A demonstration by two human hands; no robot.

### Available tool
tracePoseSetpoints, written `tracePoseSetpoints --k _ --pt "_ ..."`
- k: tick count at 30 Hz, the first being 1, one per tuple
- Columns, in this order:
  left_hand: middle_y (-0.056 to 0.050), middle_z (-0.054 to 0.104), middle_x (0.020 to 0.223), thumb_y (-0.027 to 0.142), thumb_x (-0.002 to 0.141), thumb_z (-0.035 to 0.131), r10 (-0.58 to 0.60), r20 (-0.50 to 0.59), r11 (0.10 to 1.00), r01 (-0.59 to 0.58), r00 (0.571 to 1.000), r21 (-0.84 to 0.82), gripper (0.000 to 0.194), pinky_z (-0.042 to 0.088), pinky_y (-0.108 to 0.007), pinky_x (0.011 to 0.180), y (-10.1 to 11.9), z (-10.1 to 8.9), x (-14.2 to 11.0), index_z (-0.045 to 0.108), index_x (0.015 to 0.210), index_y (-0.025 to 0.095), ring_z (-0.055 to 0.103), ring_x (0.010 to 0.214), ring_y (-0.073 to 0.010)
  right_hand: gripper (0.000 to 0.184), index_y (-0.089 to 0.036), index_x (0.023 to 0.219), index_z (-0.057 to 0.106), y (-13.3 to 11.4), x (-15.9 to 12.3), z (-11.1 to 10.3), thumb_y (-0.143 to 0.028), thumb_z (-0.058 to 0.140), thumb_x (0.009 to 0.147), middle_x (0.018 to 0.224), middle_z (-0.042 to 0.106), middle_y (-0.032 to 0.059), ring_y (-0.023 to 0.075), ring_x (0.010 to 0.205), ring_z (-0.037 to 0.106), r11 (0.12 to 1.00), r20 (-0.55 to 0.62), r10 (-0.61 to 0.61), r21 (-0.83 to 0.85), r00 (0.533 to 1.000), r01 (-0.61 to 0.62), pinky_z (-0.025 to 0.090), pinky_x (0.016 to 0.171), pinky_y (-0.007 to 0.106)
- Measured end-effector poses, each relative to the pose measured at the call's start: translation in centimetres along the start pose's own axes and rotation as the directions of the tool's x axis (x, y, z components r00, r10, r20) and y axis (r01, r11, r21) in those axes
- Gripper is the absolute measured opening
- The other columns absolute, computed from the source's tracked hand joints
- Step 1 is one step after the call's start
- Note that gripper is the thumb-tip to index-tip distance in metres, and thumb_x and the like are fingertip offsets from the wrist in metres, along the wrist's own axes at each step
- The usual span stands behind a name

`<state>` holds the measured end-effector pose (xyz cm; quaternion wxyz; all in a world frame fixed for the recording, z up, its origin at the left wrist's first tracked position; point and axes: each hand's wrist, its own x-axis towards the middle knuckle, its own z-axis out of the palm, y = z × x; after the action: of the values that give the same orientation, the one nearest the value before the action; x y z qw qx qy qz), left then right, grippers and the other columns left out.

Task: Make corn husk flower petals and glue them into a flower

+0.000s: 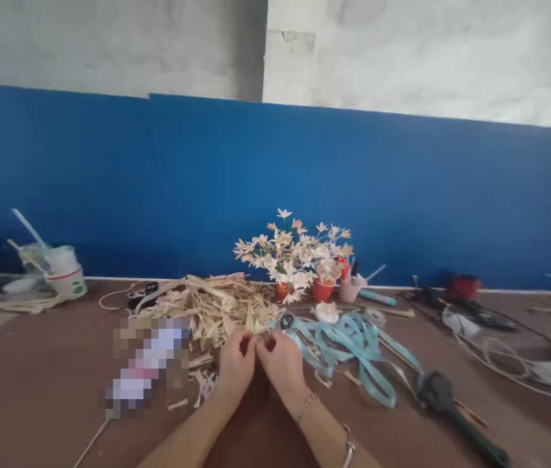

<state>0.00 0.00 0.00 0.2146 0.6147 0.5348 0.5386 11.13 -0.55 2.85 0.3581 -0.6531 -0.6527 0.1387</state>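
Observation:
My left hand [237, 365] and my right hand [281, 364] meet at the middle of the table, fingertips pinched close together. Whatever they hold is too small and hidden to make out. Just beyond the fingers lies a heap of pale dried husk strips [217, 302], with pointed petal-like pieces near the left hand. Right of my right hand, a tangle of light blue ribbon [353, 348] spreads over the table. A small round black object [286, 320] sits just past the right fingertips. Behind stand pale handmade flowers [282, 240] in small pots, one an orange-red pot [323, 290].
A dark-handled tool [451, 409] lies at right, near white cables [499, 364]. A cup holding pens [351, 287] stands beside the flowers. At left are a blurred-out packet [149, 367] and a white cup [67, 276]. A blue panel [182, 188] closes off the back.

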Motion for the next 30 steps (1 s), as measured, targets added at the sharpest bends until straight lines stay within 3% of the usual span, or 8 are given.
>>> tracePoseSetpoints --k 4,6,11,13,16,19,23,30 --pt "-0.005 0.063 0.071 0.031 0.075 0.049 -0.006 -0.092 1.0 0.006 0.996 -0.008 0.018 0.046 -0.032 0.066 -0.2 -0.4 0.7 0.059 0.074 0.017 0.058 0.067 -0.0196 0.016 -0.017 0.06 0.058 1.1 0.4 -0.2 -0.023 0.051 0.073 0.06 0.063 0.0049 0.0157 0.058 0.056 0.992 -0.019 0.079 -0.096 0.997 -0.08 0.031 0.053 0.023" --pt "-0.004 0.061 0.067 0.036 0.076 0.049 -0.098 -0.135 0.995 0.092 0.986 -0.049 0.022 0.045 -0.031 0.064 -0.4 -0.8 1.2 0.059 0.076 0.016 0.056 0.064 -0.0187 0.019 -0.018 0.056 0.055 1.8 0.9 -0.4 -0.022 0.049 0.073 0.055 0.06 0.0032 0.0157 0.054 0.054 0.991 -0.018 0.109 -0.074 0.994 -0.111 0.031 0.051 0.024" --pt "0.005 0.048 0.048 0.043 0.071 0.056 -0.32 0.044 0.883 0.315 0.946 -0.347 0.028 0.037 -0.022 0.047 -0.4 -0.8 1.5 0.058 0.074 0.015 0.045 0.045 -0.0115 0.017 -0.017 0.071 0.06 1.9 1.2 -0.1 -0.029 0.049 0.077 0.067 0.064 0.0028 0.0166 0.065 0.057 0.94 -0.024 -0.027 0.339 0.999 0.034 0.041 0.061 0.025" --pt "0.006 0.046 0.046 0.044 0.069 0.059 -0.35 0.116 0.828 0.365 0.93 -0.426 0.029 0.034 -0.021 0.045 -0.1 -0.5 1.2 0.058 0.073 0.015 0.043 0.043 -0.0099 0.018 -0.016 0.08 0.062 1.5 0.9 0.5 -0.032 0.054 0.075 0.072 0.065 0.0036 0.0171 0.067 0.058 0.885 0.02 -0.066 0.463 0.998 0.049 0.043 0.062 0.025" --pt "0.006 0.048 0.046 0.042 0.067 0.063 -0.345 0.205 0.777 0.401 0.916 -0.484 0.029 0.033 -0.019 0.046 0.3 -0.1 0.8 0.059 0.068 0.014 0.042 0.044 -0.0081 0.017 -0.016 0.076 0.06 1.3 0.5 1.0 -0.032 0.056 0.074 0.065 0.062 0.0015 0.0151 0.059 0.055 0.844 0.06 -0.035 0.536 0.998 -0.003 0.043 0.056 0.024" --pt "0.005 0.048 0.046 0.041 0.066 0.065 -0.338 0.261 0.742 0.427 0.904 -0.517 0.029 0.033 -0.019 0.046 0.3 0.0 0.7 0.058 0.065 0.013 0.041 0.044 -0.0074 0.015 -0.016 0.069 0.058 1.6 0.6 0.9 -0.029 0.054 0.075 0.06 0.058 -0.0005 0.0136 0.056 0.052 0.847 0.028 -0.031 0.531 0.999 0.012 0.041 0.054 0.023" --pt "0.005 0.049 0.046 0.041 0.064 0.067 -0.353 0.296 0.692 0.46 0.888 -0.556 0.028 0.032 -0.019 0.045 0.1 0.0 0.8 0.058 0.063 0.013 0.041 0.043 -0.007 0.016 -0.016 0.076 0.061 2.2 0.9 0.3 -0.027 0.049 0.08 0.07 0.061 0.0018 0.0148 0.065 0.055 0.868 -0.072 -0.151 0.467 0.986 0.167 0.043 0.06 0.024" --pt "0.006 0.048 0.044 0.038 0.063 0.066 -0.361 0.289 0.71 0.462 0.887 -0.532 0.025 0.032 -0.019 0.044 0.2 -0.2 0.9 0.058 0.062 0.014 0.04 0.043 -0.007 0.013 -0.018 0.08 0.06 2.7 1.1 0.0 -0.02 0.047 0.084 0.077 0.061 0.0041 0.0167 0.074 0.054 0.864 -0.128 -0.422 0.243 0.898 0.441 0.042 0.069 0.027"
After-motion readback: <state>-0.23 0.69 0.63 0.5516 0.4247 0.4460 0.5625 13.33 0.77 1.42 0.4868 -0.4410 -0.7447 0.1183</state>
